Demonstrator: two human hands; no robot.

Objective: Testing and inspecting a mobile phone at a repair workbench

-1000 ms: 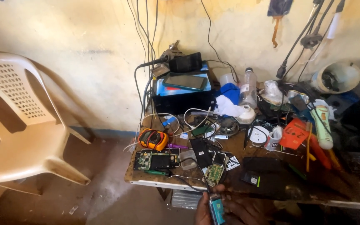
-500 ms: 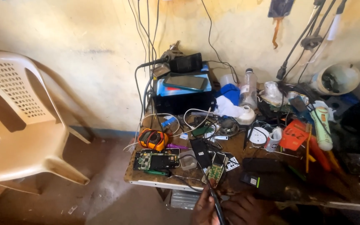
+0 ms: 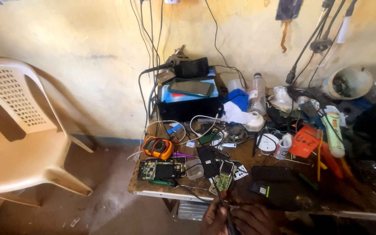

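Showing a cluttered repair bench against a yellowed wall, the view caught both hands at its near edge. The left hand and the right hand sat close together, pinching a thin dark probe whose tip reached a small green circuit board. An opened phone board and an orange multimeter lay to the left; a cream plastic chair stood far left.

Chair left of workbench; multimeter behind circuit board; phone atop box.
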